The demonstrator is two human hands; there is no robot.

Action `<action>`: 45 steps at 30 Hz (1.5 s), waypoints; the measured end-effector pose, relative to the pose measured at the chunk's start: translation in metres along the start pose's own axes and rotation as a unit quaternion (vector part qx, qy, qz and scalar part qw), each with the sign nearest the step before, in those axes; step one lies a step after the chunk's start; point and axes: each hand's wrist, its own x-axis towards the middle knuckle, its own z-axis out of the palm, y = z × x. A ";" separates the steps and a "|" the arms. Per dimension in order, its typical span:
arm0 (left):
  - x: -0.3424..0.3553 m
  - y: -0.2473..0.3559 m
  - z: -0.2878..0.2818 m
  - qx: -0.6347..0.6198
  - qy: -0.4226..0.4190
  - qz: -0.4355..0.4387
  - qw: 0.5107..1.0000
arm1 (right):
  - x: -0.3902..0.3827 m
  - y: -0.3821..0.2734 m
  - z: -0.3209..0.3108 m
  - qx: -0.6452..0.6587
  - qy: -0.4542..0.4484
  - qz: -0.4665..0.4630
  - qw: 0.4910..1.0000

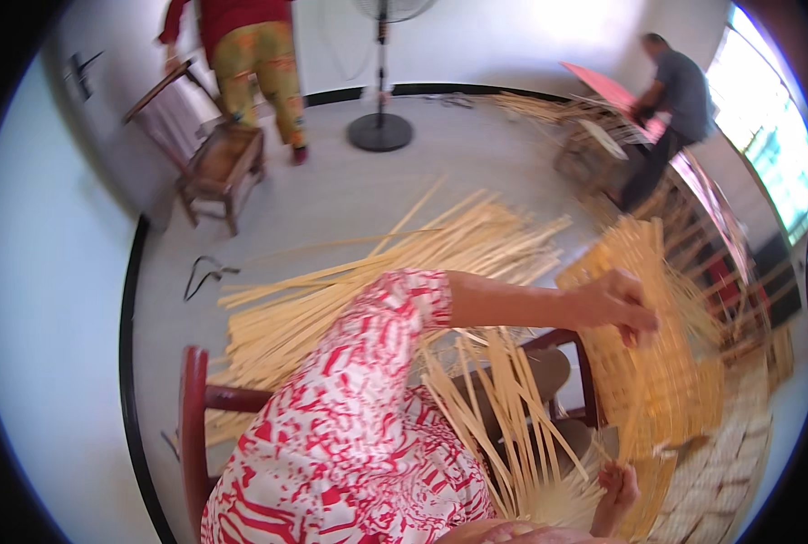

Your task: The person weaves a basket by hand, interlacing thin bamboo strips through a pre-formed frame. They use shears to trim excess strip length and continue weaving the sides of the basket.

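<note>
My left arm, in a red-and-white patterned sleeve, reaches across to the right. My left hand point(617, 304) is closed in a pinch, slightly blurred, at the upper end of a flat bamboo strip point(636, 399). Lower down, my right hand point(618, 487) has its fingers closed on the strip's other end. A spread of pale bamboo strips point(504, 417) fans out over my lap, joining at the bottom into a piece that my body partly hides. Directly behind my left hand stands a yellowish woven bamboo panel point(594, 263).
A large pile of bamboo strips point(331, 295) covers the floor ahead. Paler woven work point(717, 471) lies at right. A red wooden chair point(192, 426) shows at left. Farther off are a wooden chair point(218, 168), a standing fan point(379, 132) and two people point(257, 68), one bending near the window.
</note>
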 end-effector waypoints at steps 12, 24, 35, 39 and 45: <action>0.046 0.036 -0.029 0.167 0.064 0.089 0.980 | 0.033 -0.090 0.005 -0.056 0.410 -0.087 0.906; 0.124 0.000 -0.095 0.455 0.114 0.061 0.881 | 0.134 0.018 -0.068 0.080 0.387 -0.035 0.918; 0.167 -0.022 -0.107 0.561 0.107 0.037 0.820 | 0.180 0.083 -0.081 0.101 0.315 -0.057 0.942; 0.198 -0.031 -0.119 0.610 0.033 0.013 0.792 | 0.180 0.132 -0.112 -0.470 0.242 -0.428 0.733; 0.175 0.008 -0.133 0.465 0.086 0.186 0.861 | 0.207 0.070 -0.029 0.426 0.304 0.031 0.851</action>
